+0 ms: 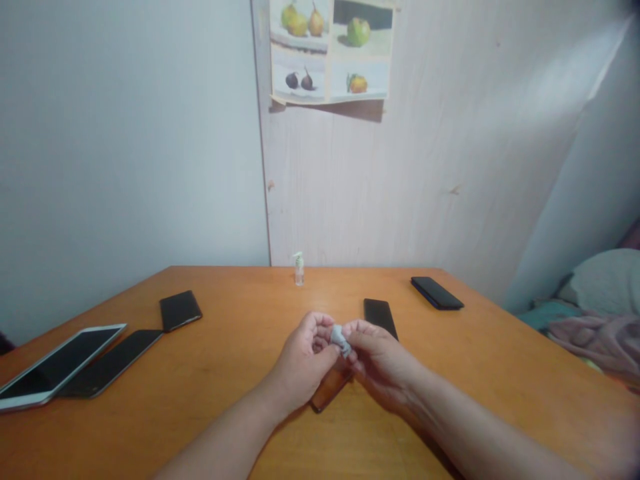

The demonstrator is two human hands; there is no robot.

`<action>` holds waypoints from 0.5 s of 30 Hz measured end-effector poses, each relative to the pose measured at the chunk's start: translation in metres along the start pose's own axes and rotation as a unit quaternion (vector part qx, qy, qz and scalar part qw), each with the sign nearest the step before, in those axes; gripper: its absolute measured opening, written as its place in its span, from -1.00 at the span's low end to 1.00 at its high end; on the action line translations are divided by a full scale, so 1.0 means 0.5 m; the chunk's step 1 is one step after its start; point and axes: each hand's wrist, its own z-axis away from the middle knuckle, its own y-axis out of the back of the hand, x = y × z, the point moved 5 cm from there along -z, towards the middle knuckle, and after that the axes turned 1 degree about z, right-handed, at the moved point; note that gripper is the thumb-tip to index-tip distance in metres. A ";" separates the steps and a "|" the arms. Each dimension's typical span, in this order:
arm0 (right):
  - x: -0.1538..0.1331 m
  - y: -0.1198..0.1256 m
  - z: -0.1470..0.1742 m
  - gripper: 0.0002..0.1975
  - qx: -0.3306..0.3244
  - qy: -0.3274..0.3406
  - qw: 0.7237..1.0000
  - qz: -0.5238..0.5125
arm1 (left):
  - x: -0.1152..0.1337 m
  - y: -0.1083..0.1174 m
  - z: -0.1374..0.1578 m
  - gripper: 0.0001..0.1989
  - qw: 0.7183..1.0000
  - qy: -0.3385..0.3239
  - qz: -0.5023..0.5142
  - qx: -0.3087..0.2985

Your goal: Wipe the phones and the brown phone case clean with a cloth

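Observation:
Between the fingertips of both hands is a small crumpled pale grey cloth (341,341); whether it is fabric or paper is hard to tell. My left hand (309,357) pinches it from the left, and my right hand (383,357) grips its right side with thumb and fingers. Below the hands a dark glossy phone (331,390) lies on the table, its far part hidden by them. Just beyond my right hand lies another black phone (380,316), partly covered by that hand.
The orange wooden table (225,413) carries a white tablet (65,365), a dark tablet (113,363) and a black device (181,311) at left. A small clear pump bottle (299,270) stands at the back. A black wallet-like case (437,293) lies back right. Bedding (595,333) is beyond the right edge.

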 end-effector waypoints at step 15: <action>0.008 -0.017 0.011 -0.74 -0.012 0.021 0.998 0.054 | -0.005 0.014 -0.003 -0.88 0.992 -0.027 -0.113 0.043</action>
